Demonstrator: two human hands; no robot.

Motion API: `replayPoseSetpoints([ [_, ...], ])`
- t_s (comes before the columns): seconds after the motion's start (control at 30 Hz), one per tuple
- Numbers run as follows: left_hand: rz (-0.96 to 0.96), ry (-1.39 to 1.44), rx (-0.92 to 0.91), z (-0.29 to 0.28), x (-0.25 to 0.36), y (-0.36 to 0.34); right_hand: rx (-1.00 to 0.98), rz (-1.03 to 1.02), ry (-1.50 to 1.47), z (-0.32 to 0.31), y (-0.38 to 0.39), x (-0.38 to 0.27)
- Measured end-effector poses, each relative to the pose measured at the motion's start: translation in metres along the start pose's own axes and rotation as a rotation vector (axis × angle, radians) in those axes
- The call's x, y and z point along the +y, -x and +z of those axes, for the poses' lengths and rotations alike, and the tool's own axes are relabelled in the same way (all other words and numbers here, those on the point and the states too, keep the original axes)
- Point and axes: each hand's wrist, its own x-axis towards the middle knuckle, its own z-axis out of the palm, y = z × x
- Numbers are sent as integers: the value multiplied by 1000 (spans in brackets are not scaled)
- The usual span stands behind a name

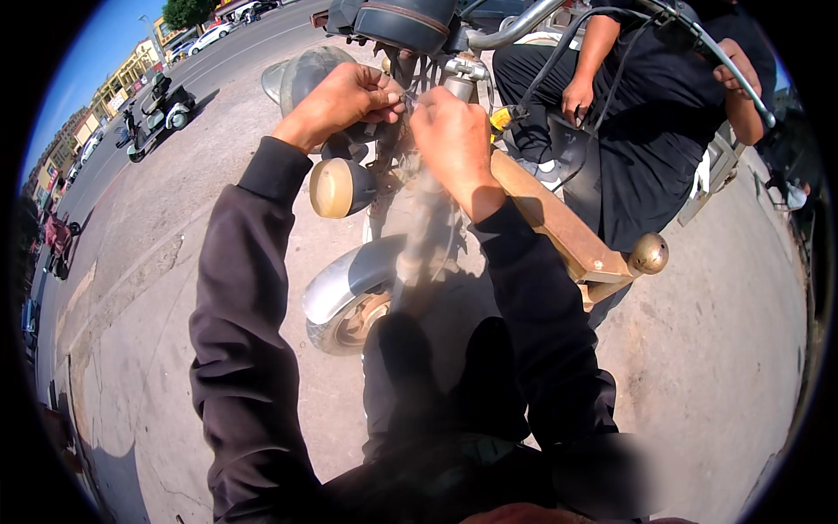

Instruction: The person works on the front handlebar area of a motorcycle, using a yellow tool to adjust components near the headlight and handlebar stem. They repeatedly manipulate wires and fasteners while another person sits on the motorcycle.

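Note:
My left hand (353,105) and my right hand (449,144) meet at the front column of a two-wheeled vehicle (461,67), both with fingers pinched around something small and thin, possibly wires, too small to make out. Below my left hand sits a round lamp with a cream lens (336,188); behind it is a grey rounded housing (304,79). A yellow object (502,119) and a dark cable hang just right of my right hand. A wooden-coloured bar (550,214) with a brass ball (649,253) runs down to the right. The front wheel (349,323) stands below.
A person in dark clothes (650,157) sits at the right, one hand (738,70) at a curved metal bar. Pale pavement (131,367) surrounds the vehicle. A parked scooter (161,118) and a pink two-wheeler (59,240) stand left, with a road and cars beyond.

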Motion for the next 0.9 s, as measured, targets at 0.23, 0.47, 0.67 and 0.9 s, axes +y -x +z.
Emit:
replayPoseSetpoints([
  [0.23,21,-49,3,3,0,0,-23,-33,28,-1,-3,0],
  [0.47,12,-59,21,4,3,1,36,-104,56,2,-2,1],
  [0.67,19,-83,33,6,4,2,7,-112,148,3,-4,1],
  [0.9,20,-149,55,7,9,5,-23,-57,168,6,-5,0],
])
